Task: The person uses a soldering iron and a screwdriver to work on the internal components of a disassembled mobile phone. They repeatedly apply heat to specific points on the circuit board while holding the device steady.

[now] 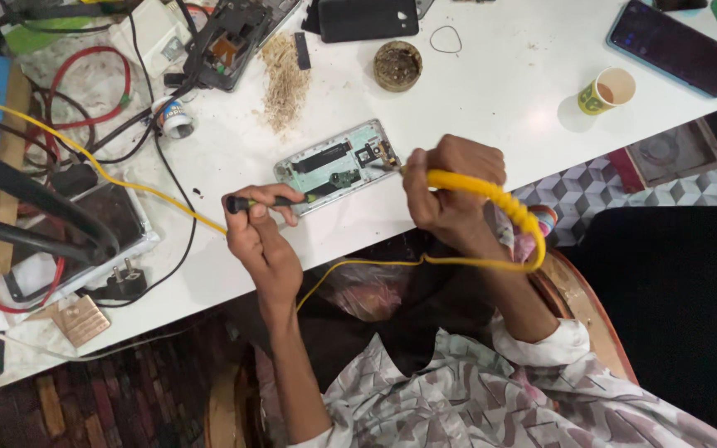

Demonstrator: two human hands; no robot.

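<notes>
Left hand (263, 228) clamps a black-handled tool (280, 201) steadying the opened phone (338, 164), while right hand (450, 187), fingers closed around a yellow-corded soldering iron (491, 195), works its board just beyond the fingertips.

One opened phone (338, 163), two other phones (671, 46) (367, 18), one paper cup (607, 90)

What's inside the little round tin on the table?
The round tin stands open on the white table, and it holds something brown and crumbly-looking that fills it up to the rim. What lies under that brown top layer is covered, so the bottom cannot be seen.
</notes>
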